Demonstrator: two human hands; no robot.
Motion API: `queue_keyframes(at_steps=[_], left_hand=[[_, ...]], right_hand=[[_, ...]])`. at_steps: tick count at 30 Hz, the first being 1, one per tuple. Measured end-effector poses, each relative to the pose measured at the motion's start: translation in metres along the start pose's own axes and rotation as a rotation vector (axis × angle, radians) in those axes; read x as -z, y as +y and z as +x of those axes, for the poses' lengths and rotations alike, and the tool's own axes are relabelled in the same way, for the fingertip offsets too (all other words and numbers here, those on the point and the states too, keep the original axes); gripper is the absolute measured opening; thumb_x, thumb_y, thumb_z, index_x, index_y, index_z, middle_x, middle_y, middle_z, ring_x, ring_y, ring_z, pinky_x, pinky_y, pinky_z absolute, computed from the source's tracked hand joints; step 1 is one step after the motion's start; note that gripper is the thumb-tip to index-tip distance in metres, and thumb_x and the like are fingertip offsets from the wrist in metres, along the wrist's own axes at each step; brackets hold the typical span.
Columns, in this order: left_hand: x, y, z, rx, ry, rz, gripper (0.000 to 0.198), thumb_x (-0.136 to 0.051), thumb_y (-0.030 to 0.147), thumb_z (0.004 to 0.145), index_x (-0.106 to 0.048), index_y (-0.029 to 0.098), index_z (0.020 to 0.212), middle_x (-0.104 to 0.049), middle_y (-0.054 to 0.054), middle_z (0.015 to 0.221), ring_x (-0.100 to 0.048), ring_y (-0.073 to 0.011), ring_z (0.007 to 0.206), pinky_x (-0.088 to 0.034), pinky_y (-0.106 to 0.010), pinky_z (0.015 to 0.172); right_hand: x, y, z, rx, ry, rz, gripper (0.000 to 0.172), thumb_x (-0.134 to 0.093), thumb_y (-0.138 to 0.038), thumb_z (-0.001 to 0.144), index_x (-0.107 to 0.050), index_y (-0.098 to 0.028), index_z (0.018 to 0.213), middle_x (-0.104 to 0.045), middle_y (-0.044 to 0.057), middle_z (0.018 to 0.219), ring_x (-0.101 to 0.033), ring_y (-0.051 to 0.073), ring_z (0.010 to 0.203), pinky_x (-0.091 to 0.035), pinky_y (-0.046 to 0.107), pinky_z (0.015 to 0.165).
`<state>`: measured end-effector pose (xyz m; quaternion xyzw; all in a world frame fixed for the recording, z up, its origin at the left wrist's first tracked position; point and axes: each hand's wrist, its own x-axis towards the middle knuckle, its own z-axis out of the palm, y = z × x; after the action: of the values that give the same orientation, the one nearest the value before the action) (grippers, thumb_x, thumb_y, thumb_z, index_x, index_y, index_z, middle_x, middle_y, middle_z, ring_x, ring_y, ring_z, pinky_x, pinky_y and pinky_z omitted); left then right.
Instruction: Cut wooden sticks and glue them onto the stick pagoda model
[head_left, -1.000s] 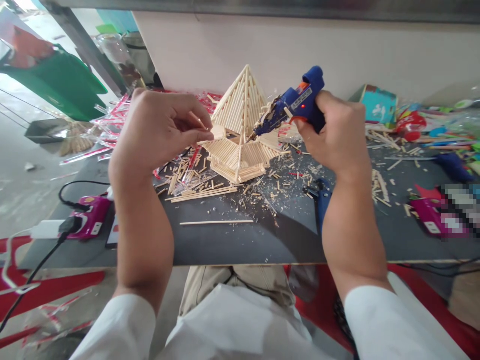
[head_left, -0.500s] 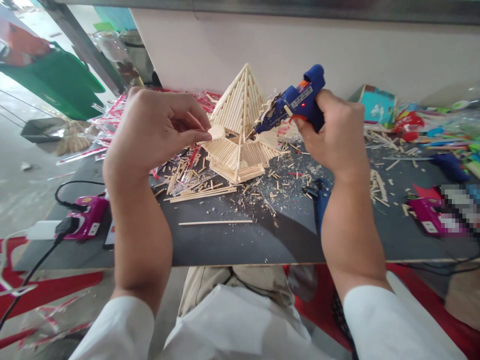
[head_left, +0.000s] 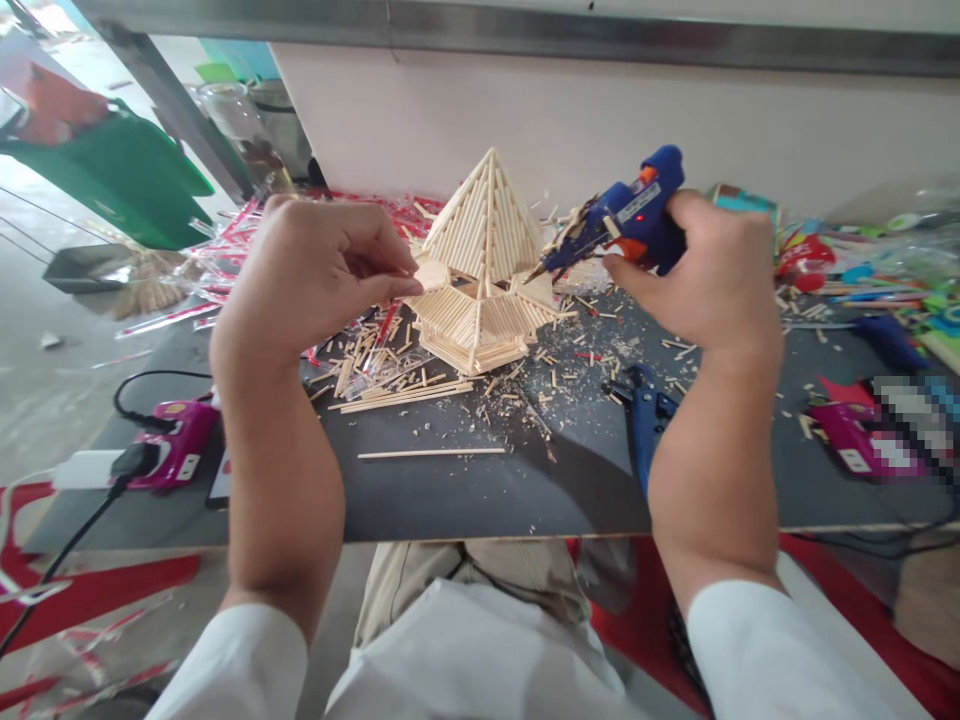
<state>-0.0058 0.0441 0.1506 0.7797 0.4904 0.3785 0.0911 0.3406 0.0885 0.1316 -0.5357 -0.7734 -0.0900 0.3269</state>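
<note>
A pagoda-like model of thin wooden sticks stands on the table, with a pointed roof above a flared lower tier. My left hand is closed in a pinch at the left edge of that tier; the thumb and forefinger tips appear to grip it. My right hand is wrapped round a blue hot glue gun with a small red light lit. Its nozzle points down and left, close to the model's right side. Strings of dried glue and stick bits cling to the front of the gun.
One loose stick lies near the table's front. Stick offcuts surround the model. Blue pliers-like cutters lie by my right forearm. Purple power strips sit left and right, with cables. Plastic wrappers are piled back left.
The glue gun has moved right, its nozzle drawing away from the roof's base. My left hand stays at the model's edge. The view has tilted slightly upward.
</note>
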Motion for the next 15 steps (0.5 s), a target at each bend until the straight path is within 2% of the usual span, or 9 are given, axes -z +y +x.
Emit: queue_keyframes(at_steps=[4,7,10,13,14,15], left_hand=[[0.000,-0.001,0.000,-0.018,0.005,0.004,0.011,-0.087,0.020,0.075,-0.078,0.024,0.077,-0.075,0.002,0.071,-0.067,-0.0130,0.063,-0.055,-0.030,0.059],[0.000,0.000,0.001,-0.004,-0.025,0.009,0.010,-0.087,0.021,0.075,-0.078,0.023,0.076,-0.074,0.003,0.067,-0.064,-0.0116,0.060,-0.050,-0.028,0.056],[0.000,0.000,0.001,0.023,-0.053,0.019,0.012,-0.087,0.023,0.075,-0.075,0.022,0.072,-0.072,0.003,0.064,-0.060,-0.0109,0.057,-0.046,-0.028,0.054],[-0.001,0.001,0.002,0.015,-0.071,0.039,0.016,-0.087,0.026,0.074,-0.073,0.022,0.068,-0.070,0.002,0.062,-0.056,-0.0111,0.056,-0.044,-0.029,0.053],[-0.002,0.001,0.002,0.007,-0.076,0.043,0.016,-0.087,0.026,0.074,-0.073,0.023,0.067,-0.070,0.003,0.061,-0.055,-0.0111,0.055,-0.043,-0.029,0.053],[-0.002,0.001,0.002,0.002,-0.082,0.040,0.017,-0.087,0.026,0.074,-0.073,0.023,0.067,-0.069,0.003,0.060,-0.054,-0.0111,0.054,-0.042,-0.029,0.052]], right_hand=[[0.018,0.032,-0.007,-0.059,-0.014,-0.074,0.026,-0.078,-0.043,0.079,-0.062,-0.024,0.086,-0.065,0.005,0.076,-0.065,0.026,0.076,-0.051,0.043,0.079],[0.021,0.071,-0.011,-0.126,-0.123,-0.115,0.039,-0.084,-0.054,0.073,-0.056,-0.027,0.070,-0.052,-0.001,0.058,-0.052,0.020,0.057,-0.048,0.042,0.069],[0.002,0.113,-0.013,-0.230,-0.491,-0.158,0.036,-0.083,-0.056,0.072,-0.063,-0.027,0.069,-0.054,-0.003,0.054,-0.049,0.018,0.051,-0.052,0.043,0.066],[-0.027,0.146,-0.016,-0.307,-0.729,-0.144,0.040,-0.091,-0.054,0.061,-0.063,-0.025,0.060,-0.050,-0.006,0.047,-0.048,0.017,0.042,-0.056,0.045,0.062],[-0.034,0.153,-0.018,-0.313,-0.722,-0.080,0.043,-0.094,-0.053,0.056,-0.062,-0.024,0.058,-0.051,-0.006,0.046,-0.048,0.017,0.040,-0.056,0.043,0.058],[-0.037,0.157,-0.019,-0.285,-0.617,-0.002,0.044,-0.097,-0.051,0.051,-0.062,-0.024,0.056,-0.054,-0.006,0.046,-0.049,0.017,0.039,-0.055,0.041,0.055]])
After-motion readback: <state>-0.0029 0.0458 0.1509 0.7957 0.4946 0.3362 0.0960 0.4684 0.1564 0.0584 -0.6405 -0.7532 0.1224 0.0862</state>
